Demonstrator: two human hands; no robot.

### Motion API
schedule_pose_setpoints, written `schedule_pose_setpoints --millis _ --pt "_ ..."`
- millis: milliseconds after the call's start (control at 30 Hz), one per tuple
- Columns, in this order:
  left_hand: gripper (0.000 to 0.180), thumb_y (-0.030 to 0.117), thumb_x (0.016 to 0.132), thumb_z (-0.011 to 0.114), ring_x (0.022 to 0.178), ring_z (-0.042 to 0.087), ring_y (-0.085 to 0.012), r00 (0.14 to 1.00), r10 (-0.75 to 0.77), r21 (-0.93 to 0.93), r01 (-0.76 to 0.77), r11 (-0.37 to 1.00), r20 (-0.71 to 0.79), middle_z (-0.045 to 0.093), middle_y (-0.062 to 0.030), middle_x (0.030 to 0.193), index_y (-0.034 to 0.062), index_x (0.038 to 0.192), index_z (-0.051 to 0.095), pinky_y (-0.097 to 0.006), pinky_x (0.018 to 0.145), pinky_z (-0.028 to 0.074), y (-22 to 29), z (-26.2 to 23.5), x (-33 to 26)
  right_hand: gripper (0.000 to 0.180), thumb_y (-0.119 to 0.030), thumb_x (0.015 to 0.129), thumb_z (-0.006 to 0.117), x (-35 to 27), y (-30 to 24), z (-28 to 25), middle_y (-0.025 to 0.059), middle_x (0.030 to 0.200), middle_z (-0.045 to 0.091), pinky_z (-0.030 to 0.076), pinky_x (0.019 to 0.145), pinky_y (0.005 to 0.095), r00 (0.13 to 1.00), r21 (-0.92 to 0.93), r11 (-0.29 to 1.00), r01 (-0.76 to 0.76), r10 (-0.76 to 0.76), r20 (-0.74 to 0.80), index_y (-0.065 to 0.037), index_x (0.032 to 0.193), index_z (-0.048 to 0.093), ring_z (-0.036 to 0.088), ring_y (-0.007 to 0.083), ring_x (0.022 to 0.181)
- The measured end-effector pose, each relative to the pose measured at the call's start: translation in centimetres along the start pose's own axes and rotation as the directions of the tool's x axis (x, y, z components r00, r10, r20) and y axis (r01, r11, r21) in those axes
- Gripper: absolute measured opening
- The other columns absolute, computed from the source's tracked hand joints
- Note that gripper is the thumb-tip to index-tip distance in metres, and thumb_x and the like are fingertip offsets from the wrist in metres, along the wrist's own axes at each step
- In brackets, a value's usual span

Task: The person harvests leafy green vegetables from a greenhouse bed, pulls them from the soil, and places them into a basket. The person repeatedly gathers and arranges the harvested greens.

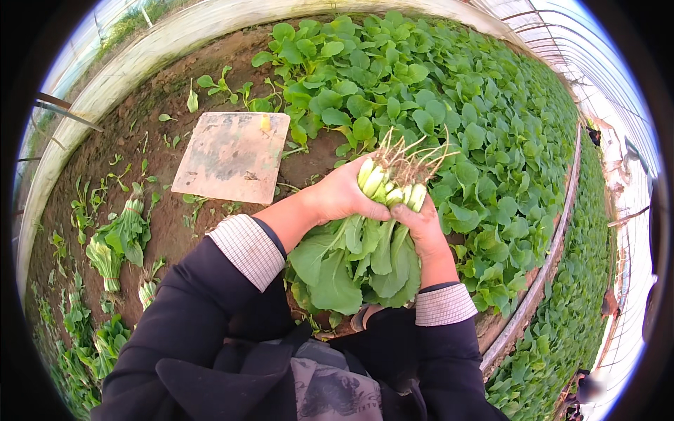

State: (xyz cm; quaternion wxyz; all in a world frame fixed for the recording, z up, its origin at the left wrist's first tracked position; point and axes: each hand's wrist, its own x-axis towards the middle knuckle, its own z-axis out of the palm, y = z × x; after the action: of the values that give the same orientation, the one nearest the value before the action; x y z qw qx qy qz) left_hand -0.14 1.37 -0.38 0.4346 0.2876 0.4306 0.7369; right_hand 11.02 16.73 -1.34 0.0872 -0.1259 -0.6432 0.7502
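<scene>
- Both hands hold one bunch (372,245) of leafy greens, in front of the person's chest.
- The left hand (344,196) wraps around the pale stems from the left side. Its fingers are curled tight on the stems.
- The right hand (420,228) grips the same stems from the right side. Its fingers (407,210) are bent closed on them too.
- The stems sit between the two hands, and the hands touch each other around them.
- The roots (407,154) stick up above the fingers, thin and pale brown.
- The big green leaves hang down below the hands, toward the person.
- There are too many plants in the bunch to count, as they are packed close.
- One flat board (232,156) lies on the bare soil (147,119), up and left of the bunch.
- One small yellow thing (265,123) sits on the board's top edge. It is too small to tell what it is.
- Two tied bundles (119,242) of cut greens lie on the soil, far left of the bunch.
- More loose greens (84,337) lie below those, at the left, too mixed to count.
- A wide bed of growing plants (456,105) spreads above and right of the bunch.
- A second bed (569,316) lies further right, past a low edge strip (554,245).
</scene>
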Motion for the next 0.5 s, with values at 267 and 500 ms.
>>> schedule_pose_setpoints --millis 267,500 --pt "0.079 -0.006 0.061 0.079 0.108 0.054 -0.0144 1.000 -0.012 -0.004 0.012 1.000 0.007 0.058 -0.0020 0.119 0.0050 0.130 0.044 -0.031 0.097 0.042 0.4 -0.2 -0.4 0.075 -0.025 0.068 0.083 0.0 -1.5 0.7 0.0072 0.112 0.061 0.044 0.092 0.0311 0.994 0.009 0.999 0.037 -0.038 0.099 0.003 0.126 0.047 0.057 0.0174 0.101" --pt "0.070 -0.010 0.061 0.074 0.103 0.056 -0.0144 0.995 0.044 0.027 -0.041 0.999 -0.091 0.060 -0.0018 0.113 0.0047 0.124 0.048 -0.031 0.094 0.044 1.2 -1.9 0.0 0.044 -0.011 0.080 0.073 1.7 -0.9 -0.9 0.0105 0.101 0.066 0.046 0.090 0.0293 0.958 -0.074 0.991 0.112 -0.128 -0.256 0.004 0.116 0.053 0.060 0.0163 0.095"
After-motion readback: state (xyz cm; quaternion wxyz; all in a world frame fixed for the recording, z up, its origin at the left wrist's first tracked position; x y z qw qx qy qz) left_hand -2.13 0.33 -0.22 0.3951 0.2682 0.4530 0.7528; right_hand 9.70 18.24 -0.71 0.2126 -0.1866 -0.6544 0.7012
